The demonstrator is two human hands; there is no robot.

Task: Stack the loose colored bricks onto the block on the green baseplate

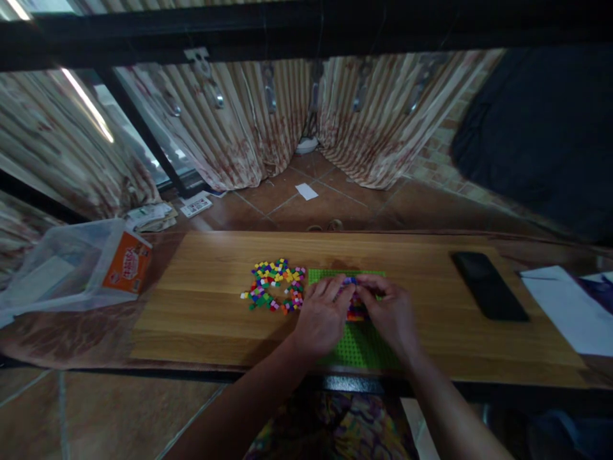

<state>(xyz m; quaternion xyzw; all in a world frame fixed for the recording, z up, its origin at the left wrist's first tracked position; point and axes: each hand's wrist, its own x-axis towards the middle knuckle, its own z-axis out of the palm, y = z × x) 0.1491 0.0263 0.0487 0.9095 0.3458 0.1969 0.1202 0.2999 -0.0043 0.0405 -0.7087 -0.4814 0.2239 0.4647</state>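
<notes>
A green studded baseplate (364,348) lies on the wooden board in front of me. Rows of small coloured toy bricks (355,314) show on it between my hands, with red and orange at the near side and blue at the far end. My left hand (322,319) rests over the bricks from the left, its fingers bent together against them. From the right, my right hand (390,313) pinches at the blue end with thumb and forefinger. Both hands cover part of the bricks. Left of the plate lies a pile of loose coloured bricks (261,294).
The wooden board (201,319) spans the table. A black phone (488,284) lies on its right, with white paper (569,306) beyond. At the far left stands a clear plastic bin (71,255) with an orange label. Striped curtains (239,128) hang behind the tiled floor.
</notes>
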